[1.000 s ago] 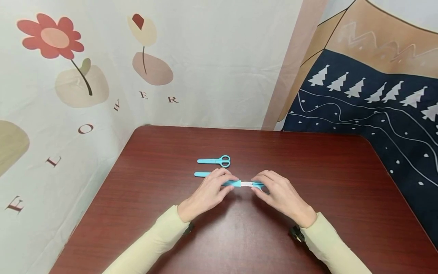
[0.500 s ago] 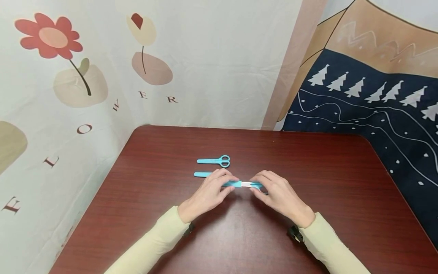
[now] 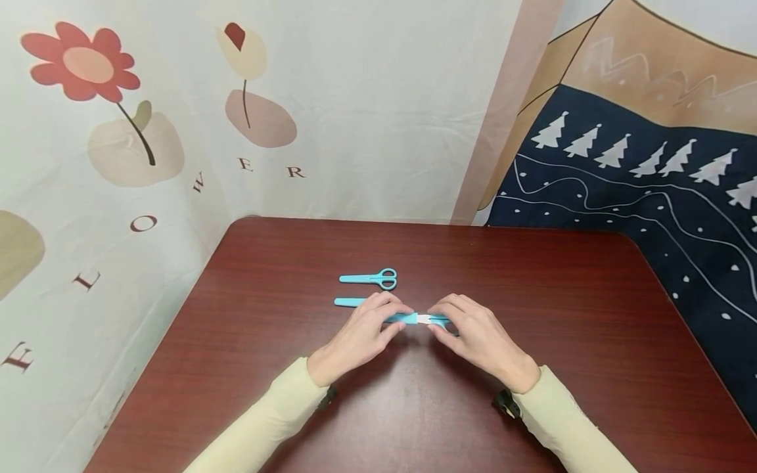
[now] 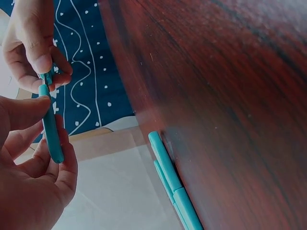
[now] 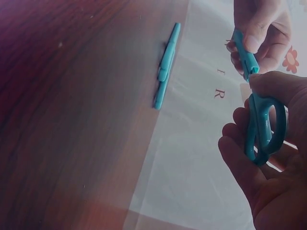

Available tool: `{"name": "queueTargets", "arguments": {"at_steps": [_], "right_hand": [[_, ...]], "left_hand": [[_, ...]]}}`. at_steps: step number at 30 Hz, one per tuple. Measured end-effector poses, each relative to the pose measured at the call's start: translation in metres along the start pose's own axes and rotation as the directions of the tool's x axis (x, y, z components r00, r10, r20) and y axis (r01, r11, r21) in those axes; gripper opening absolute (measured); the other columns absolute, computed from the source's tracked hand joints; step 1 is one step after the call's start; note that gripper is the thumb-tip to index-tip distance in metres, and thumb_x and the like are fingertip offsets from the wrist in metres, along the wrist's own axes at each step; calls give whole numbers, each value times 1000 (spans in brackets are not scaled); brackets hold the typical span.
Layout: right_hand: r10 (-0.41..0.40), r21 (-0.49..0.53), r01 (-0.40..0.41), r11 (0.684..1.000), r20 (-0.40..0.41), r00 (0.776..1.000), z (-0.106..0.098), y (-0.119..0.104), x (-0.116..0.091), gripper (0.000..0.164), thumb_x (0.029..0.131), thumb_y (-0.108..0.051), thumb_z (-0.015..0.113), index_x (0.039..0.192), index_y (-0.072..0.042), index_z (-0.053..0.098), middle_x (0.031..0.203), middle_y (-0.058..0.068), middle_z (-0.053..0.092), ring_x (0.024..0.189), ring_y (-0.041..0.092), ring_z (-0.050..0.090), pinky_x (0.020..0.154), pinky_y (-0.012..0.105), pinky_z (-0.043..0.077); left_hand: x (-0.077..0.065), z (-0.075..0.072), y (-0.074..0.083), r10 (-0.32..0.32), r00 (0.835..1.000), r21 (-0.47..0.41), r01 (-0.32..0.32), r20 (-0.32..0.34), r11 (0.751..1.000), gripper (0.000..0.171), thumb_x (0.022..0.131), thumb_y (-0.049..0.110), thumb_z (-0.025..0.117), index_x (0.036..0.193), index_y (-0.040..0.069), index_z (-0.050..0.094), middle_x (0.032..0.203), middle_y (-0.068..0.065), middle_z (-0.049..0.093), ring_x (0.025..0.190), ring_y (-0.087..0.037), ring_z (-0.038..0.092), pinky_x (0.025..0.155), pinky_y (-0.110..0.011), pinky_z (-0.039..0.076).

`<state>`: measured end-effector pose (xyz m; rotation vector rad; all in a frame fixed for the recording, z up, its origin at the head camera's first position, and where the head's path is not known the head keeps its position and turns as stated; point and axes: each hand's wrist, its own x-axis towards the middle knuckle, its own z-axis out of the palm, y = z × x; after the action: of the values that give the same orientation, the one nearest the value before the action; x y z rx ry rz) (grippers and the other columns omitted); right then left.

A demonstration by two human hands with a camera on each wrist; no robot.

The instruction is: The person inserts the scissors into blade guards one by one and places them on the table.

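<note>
My left hand [image 3: 359,334] pinches a light blue scissors sheath [image 4: 51,129] between thumb and fingers. My right hand [image 3: 486,336] grips a pair of blue-handled scissors [image 5: 262,128] by the handles. The blades point left into the sheath's mouth, and a short pale stretch of blade shows between the two hands in the head view. Both hands are held over the middle of the table, facing each other. Fingers cover part of the sheath and of the handles in the head view.
Beyond the hands, sheathed blue scissors [image 3: 368,278] lie on the dark red table [image 3: 568,295], handles to the right. Nearer, a second blue sheath [image 3: 349,302] is mostly hidden behind my left hand. Printed cloths [image 3: 378,112] hang behind the table.
My right hand has moved slightly left with the scissors, and less blade shows outside the sheath. My left hand has kept its place and its pinch on the sheath.
</note>
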<state>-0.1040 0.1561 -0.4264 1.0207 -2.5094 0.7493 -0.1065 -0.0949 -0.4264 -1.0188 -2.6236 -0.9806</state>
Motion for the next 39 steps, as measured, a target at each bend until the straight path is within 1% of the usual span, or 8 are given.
{"name": "queueTargets", "arguments": {"at_steps": [7,13,20,29,39], "right_hand": [[6,-5,-6,1000,6,1000,1,0,0,21,88,-16,84,105,-14,73,102,-4,66,89,10,60,74,30,56],[-12,-3,12,1000,-7,1000,2,-1,1,20,88,-16,84,104,-13,73,101,-4,66,90,11,61,75,31,57],[-20,18,21,1000,-28,999,3,-1,1,21,87,-15,84,105,-12,73,101,-3,66,87,10,60,73,30,57],[-42,48,45,998,-63,997,7,-2,2,24,85,-12,85,105,-10,72,100,-3,66,84,9,60,71,28,56],[-44,86,50,995,-61,997,8,-3,4,25,84,-7,85,104,-12,72,99,-4,66,84,8,60,72,27,56]], "left_hand": [[0,-1,1,12,1000,19,-12,2,1000,21,93,7,77,114,9,76,108,0,64,92,-17,53,77,-29,47],[1,-2,1,33,999,42,-33,9,999,21,94,7,76,115,9,76,108,0,64,91,-17,53,75,-28,46],[1,-2,1,44,999,28,-44,-2,999,22,93,5,77,115,8,76,107,-1,64,91,-17,53,75,-27,46],[1,-3,1,73,997,17,-72,-17,997,21,93,5,76,114,7,76,98,0,61,86,-16,49,72,-26,44],[1,-5,-1,115,993,20,-114,-31,993,22,92,5,77,113,8,76,100,1,61,90,-17,52,77,-29,45]]}}
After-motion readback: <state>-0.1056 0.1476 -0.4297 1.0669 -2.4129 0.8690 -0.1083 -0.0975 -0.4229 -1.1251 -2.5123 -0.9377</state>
